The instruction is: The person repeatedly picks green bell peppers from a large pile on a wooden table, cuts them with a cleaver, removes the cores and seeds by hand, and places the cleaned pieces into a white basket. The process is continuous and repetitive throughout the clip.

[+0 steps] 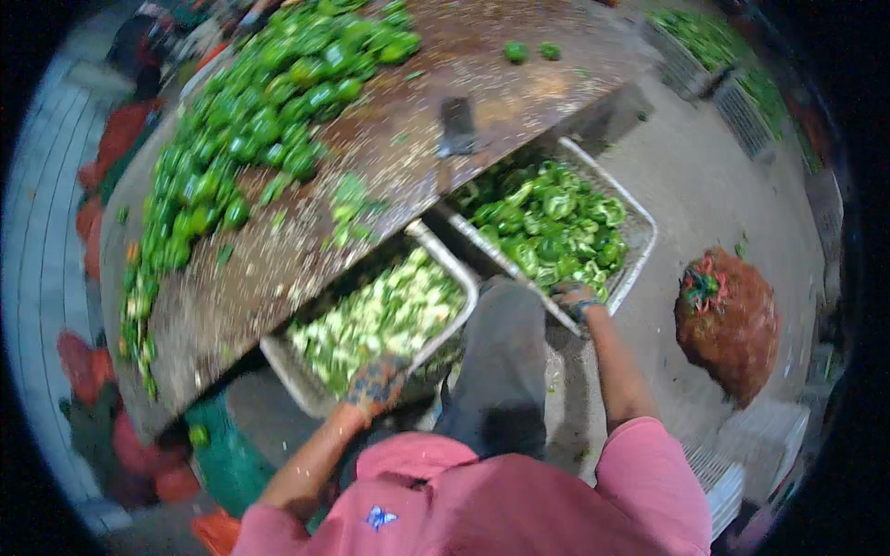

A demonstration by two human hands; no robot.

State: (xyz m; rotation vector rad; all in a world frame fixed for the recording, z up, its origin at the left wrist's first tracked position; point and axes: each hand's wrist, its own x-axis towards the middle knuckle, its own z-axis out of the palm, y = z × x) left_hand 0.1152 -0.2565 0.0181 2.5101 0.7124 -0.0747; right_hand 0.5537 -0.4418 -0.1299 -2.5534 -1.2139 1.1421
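My left hand (377,383), in a dark mottled glove, is closed over the near rim of a pale crate (471,295) holding chopped whitish-green pieces. My right hand (577,298), similarly covered, grips the near rim of a second crate (652,232), filled with halved and cut green peppers (552,218). Both crates sit partly under the table edge, either side of my leg. Motion blur and the rims hide some fingertips. A cleaver (457,125) rests on the tabletop beyond the crates, its handle toward me.
The worn table (278,241), strewn with pale seeds, carries a large heap of whole green peppers (264,125). Two loose peppers (515,52) lie farther right. A full reddish net sack (730,324) stands on the floor at right; more filled crates (691,51) are at far right.
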